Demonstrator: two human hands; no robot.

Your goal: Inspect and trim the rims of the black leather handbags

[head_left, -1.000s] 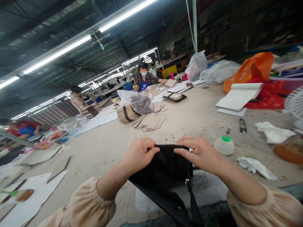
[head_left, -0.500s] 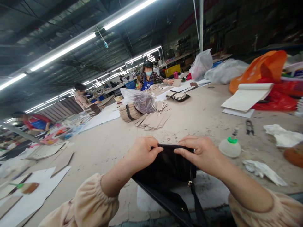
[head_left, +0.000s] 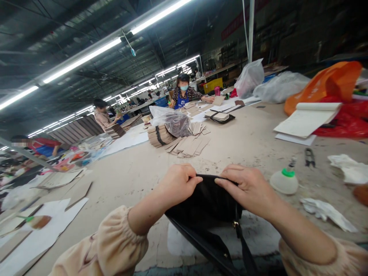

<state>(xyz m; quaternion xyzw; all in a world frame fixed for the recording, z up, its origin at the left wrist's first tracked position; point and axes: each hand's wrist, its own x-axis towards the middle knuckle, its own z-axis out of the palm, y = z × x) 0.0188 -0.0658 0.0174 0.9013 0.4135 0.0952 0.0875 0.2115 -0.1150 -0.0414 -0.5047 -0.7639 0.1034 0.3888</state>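
A black bag (head_left: 201, 214) hangs from my two hands at the near edge of the table, its inside facing me. My left hand (head_left: 178, 184) pinches the top edge of the bag between thumb and fingers. On the same edge, a little to the right, my right hand (head_left: 247, 188) grips with its thumb inside and fingers over the far side. A gold-coloured metal fitting (head_left: 235, 225) and a dangling strap (head_left: 244, 247) show on the bag's right side. The lower end of the bag runs out of the frame.
To the right stand a white bottle with a green collar (head_left: 284, 180), small snips (head_left: 309, 158) and crumpled tissue (head_left: 327, 212). Ahead lie a fan of cardboard pieces (head_left: 188, 145) and a notepad (head_left: 309, 119). A co-worker in a blue apron (head_left: 181, 100) sits across the table.
The view has shifted slightly, so most things sit a little further right. Both hands keep their hold on the bag's edge, with the right thumb slightly nearer the left hand.
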